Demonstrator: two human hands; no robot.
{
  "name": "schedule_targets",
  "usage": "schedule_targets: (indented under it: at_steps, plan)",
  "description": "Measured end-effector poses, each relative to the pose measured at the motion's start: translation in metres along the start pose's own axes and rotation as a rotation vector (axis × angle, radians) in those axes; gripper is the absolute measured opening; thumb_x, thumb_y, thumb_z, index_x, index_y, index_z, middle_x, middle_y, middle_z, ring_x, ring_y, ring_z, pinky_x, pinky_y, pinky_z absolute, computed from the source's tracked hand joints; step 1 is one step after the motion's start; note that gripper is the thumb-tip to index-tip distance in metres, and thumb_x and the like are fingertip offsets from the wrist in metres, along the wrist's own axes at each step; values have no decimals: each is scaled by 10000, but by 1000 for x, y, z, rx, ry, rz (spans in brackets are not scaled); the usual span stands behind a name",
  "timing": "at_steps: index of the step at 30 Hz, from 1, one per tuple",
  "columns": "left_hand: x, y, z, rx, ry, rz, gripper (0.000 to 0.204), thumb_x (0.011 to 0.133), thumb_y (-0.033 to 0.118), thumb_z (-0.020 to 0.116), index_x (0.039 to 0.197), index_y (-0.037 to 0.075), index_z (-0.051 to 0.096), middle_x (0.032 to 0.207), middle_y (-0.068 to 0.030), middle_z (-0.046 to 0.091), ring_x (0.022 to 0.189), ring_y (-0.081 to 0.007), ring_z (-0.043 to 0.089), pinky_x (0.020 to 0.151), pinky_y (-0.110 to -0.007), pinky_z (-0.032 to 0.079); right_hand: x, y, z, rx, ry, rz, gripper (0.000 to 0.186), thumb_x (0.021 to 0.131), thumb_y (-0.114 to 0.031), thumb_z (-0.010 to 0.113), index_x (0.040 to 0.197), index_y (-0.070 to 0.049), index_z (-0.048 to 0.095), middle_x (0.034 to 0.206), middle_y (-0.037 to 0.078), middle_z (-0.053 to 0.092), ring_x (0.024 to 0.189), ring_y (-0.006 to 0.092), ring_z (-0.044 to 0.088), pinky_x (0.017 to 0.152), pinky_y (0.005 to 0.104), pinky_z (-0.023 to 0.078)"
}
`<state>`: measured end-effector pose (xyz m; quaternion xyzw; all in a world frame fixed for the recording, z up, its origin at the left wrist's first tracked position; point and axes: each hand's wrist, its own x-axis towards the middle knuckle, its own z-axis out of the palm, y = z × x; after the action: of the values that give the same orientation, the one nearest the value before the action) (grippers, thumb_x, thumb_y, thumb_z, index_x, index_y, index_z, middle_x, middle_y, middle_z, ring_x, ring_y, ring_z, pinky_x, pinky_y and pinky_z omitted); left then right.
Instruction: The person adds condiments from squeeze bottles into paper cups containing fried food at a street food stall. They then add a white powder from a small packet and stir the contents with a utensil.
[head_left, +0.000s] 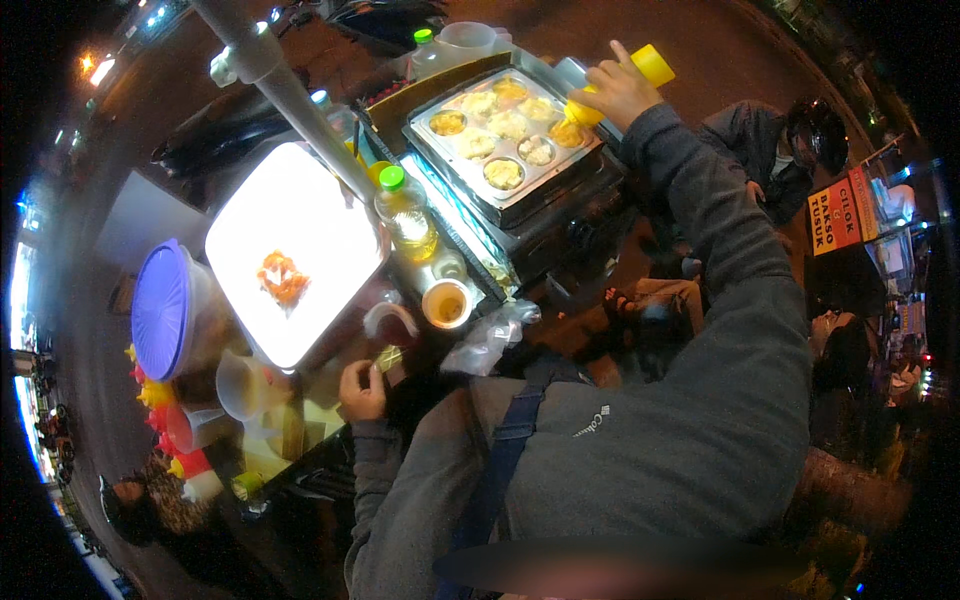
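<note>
My right hand (618, 92) is wrapped round a yellow squeeze bottle (652, 66), one finger stretched out. The bottle is tipped, its lower end over the right side of a metal pan (462, 182) with several round hollows. Yellowish batter or egg with toppings (503, 174) fills the hollows; one at the right (568, 133) looks more orange. My left hand (362, 390) rests low at the near edge of the table, fingers loosely bent and a little apart, with nothing visible in them. A small yellowish piece (390, 357) lies just beyond it.
A white tray (325, 215) bears orange-red food. Nearby stand an oil bottle with a green cap (405, 210), a cup (446, 303), a plastic bag (490, 338) and a purple-lidded tub (162, 310). A grey pole (300, 105) crosses above. Someone in a helmet (815, 135) sits at the right.
</note>
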<state>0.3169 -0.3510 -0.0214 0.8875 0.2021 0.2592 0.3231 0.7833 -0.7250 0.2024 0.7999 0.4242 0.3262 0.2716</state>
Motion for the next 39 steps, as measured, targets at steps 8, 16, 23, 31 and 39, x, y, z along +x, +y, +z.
schedule_targets:
  at_steps: [8, 16, 23, 31, 39]
  plan:
    - [1, -1, 0, -12, 11, 37, 143, 874, 136, 695, 949, 19, 662, 906, -142, 661, 788, -289, 642, 724, -377, 516, -27, 18, 1, 9, -30, 6, 417, 798, -69, 695, 1144, -302, 669, 986, 29, 618, 1024, 213, 613, 1189, 516, 279]
    - [2, -1, -1, -2, 11, 58, 139, 876, 137, 693, 945, 21, 661, 902, -137, 659, 794, -290, 642, 727, -380, 514, -25, 0, -4, 60, 128, 2, 441, 799, -57, 701, 1161, -306, 670, 997, 35, 625, 1016, 223, 615, 1183, 508, 296]
    - [0, -6, 0, -11, -17, 13, 160, 883, 164, 686, 958, 25, 660, 903, -134, 661, 807, -299, 643, 736, -385, 514, -18, 17, 10, -46, 123, 24, 326, 834, -113, 637, 1085, -314, 690, 899, 17, 590, 952, 213, 613, 1181, 496, 287]
    - [0, 0, -2, -29, -11, -21, 148, 878, 151, 685, 957, 28, 666, 915, -136, 666, 817, -304, 647, 753, -389, 518, -15, -18, -15, 131, 188, -47, 365, 868, -120, 606, 1168, -318, 669, 1017, 44, 630, 1031, 229, 618, 1175, 553, 270]
    - [1, -2, -3, -12, -15, 4, 141, 872, 138, 687, 947, 21, 662, 927, -152, 670, 847, -310, 652, 770, -390, 513, -5, -11, -23, 49, 165, -71, 359, 853, -127, 618, 1157, -313, 667, 965, 27, 610, 998, 206, 619, 1183, 494, 286]
